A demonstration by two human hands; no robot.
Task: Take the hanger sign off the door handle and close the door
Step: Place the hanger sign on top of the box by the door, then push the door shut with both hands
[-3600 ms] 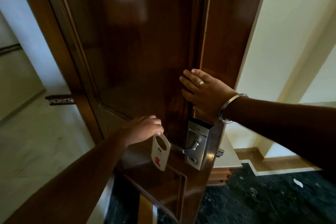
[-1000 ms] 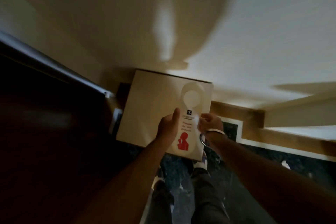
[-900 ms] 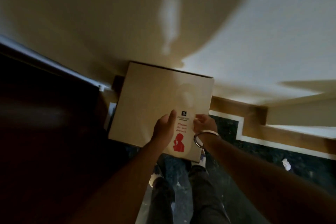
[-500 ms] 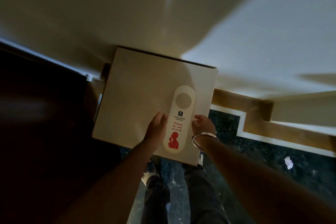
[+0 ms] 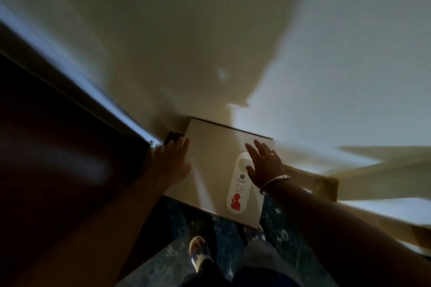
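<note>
The white hanger sign (image 5: 238, 190), with red print and a red figure at its near end, lies flat on a small pale table top (image 5: 211, 154). My right hand (image 5: 264, 165) hovers over the sign's round-holed end with fingers spread, holding nothing. My left hand (image 5: 172, 162) is open at the table's left edge, close to the dark wooden door (image 5: 58, 158). The door handle is out of view.
The door fills the left side, its edge running diagonally to the table's corner. A pale wall rises behind the table. Dark marbled floor (image 5: 210, 235) and my sandalled foot (image 5: 200, 255) lie below, with a wooden skirting (image 5: 326, 185) to the right.
The sign went from the door handle to the table top. Both hands let go of it; the left moved to the table's left edge, the right lifted and spread above the sign.
</note>
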